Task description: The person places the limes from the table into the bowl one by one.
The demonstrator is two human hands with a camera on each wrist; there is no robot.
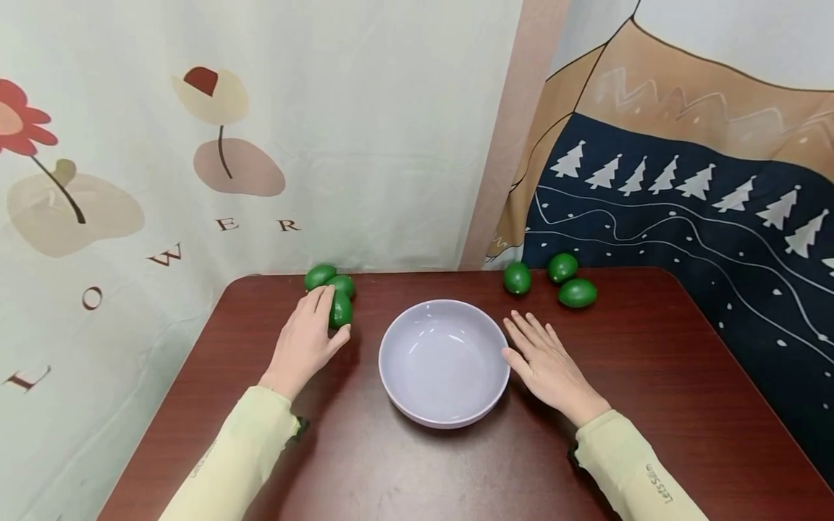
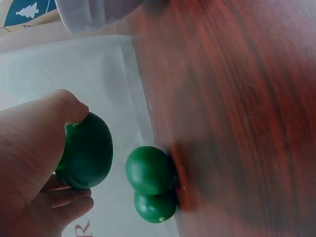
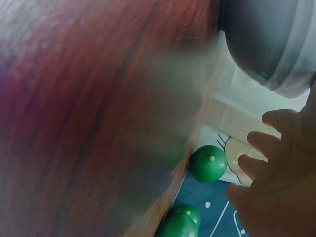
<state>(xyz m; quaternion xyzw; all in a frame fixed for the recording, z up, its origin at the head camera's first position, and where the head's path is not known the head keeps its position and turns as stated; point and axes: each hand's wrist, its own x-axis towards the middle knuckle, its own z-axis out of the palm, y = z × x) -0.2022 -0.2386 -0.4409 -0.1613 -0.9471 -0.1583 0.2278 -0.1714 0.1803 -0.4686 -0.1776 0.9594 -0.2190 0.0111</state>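
Observation:
My left hand (image 1: 302, 340) grips a green lime (image 2: 88, 150) between thumb and fingers, at the left of the table. Two more limes (image 2: 149, 170) sit touching each other just beyond it, partly behind the held one in the head view. A pale lilac bowl (image 1: 443, 373) stands in the middle with nothing in it. Beside its right rim is my right hand (image 1: 550, 369), fingers straight and holding nothing. In the right wrist view those fingers (image 3: 264, 143) are extended near the bowl's underside; whether the thumb touches the rim I cannot tell.
Three limes (image 1: 562, 268) lie at the back right of the dark red-brown wooden table (image 1: 651, 376). A printed cloth (image 1: 391, 145) hangs right behind the table's back edge, and a dark blue one with white trees (image 1: 671, 210) hangs at the right.

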